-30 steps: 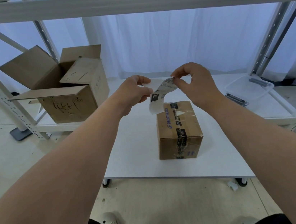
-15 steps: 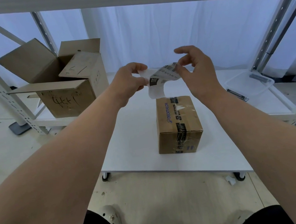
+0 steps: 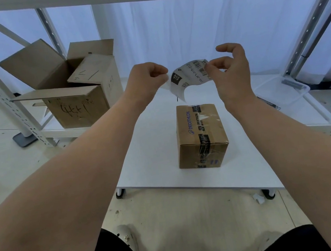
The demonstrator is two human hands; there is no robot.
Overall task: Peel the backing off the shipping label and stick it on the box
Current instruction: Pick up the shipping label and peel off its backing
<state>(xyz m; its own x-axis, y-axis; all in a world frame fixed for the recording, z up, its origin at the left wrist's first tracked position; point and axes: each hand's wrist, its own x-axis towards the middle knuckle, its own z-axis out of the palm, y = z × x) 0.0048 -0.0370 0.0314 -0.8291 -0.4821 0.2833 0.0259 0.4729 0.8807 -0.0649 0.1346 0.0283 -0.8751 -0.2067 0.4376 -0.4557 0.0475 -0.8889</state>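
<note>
Peeling is under way above the table: the left hand [image 3: 147, 79] is closed in a loose fist and pinches the white backing [image 3: 178, 94], while the right hand [image 3: 231, 74] grips the shipping label [image 3: 190, 72] between thumb and one finger, the other fingers spread open and lifted. Compared with half a second ago, the two hands are now more apart, and the label shows more of its printed face, with the black "010" mark and the barcodes turned toward the camera. A curl of white paper hangs down under the label toward 6 o'clock, and its tip comes close above the far edge of the box [image 3: 200, 135]. It is probably the freed end of the backing, but the two sheets are both white and overlap, so I cannot say for sure where one ends.

The box stands on the white table [image 3: 148, 148], directly under the hands, closed with clear tape and dark printed tape, and its top face has no label yet. From the box, the open carton [image 3: 71, 91] stands at 10 o'clock on the low shelf and the clear plastic bin [image 3: 280, 91] at 2 o'clock.

I judge that the separation is well advanced but not finished, because both hands are joined by the paper. Sticking cannot start before the backing comes off completely.
</note>
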